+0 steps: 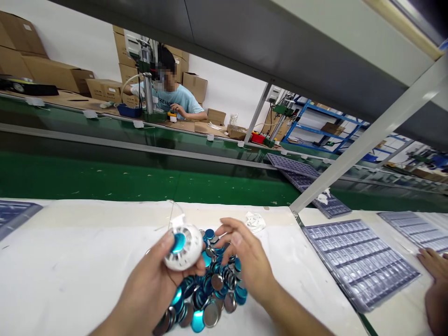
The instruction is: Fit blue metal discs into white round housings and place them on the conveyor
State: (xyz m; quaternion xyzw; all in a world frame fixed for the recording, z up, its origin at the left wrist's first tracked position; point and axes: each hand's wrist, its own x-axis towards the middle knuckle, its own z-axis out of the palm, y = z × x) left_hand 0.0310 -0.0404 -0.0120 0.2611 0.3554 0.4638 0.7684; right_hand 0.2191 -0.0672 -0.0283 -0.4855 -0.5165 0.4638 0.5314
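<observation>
My left hand is wrapped round a white round plastic housing with slots about its rim. A shiny blue disc sits at the middle of its face, and a thin wire with a white tag sticks up from its top. Just to the right, my right hand has its fingers curved and apart, with nothing visible between them. Under and between both hands lies a pile of blue and silver metal discs on the white table covering; my fingers hide part of it.
Clear plastic compartment trays lie at the right, with another tray at the left edge. A slanted white post rises beyond the pile. Another person's hand rests at far right. Across the green conveyor a co-worker sits by a press.
</observation>
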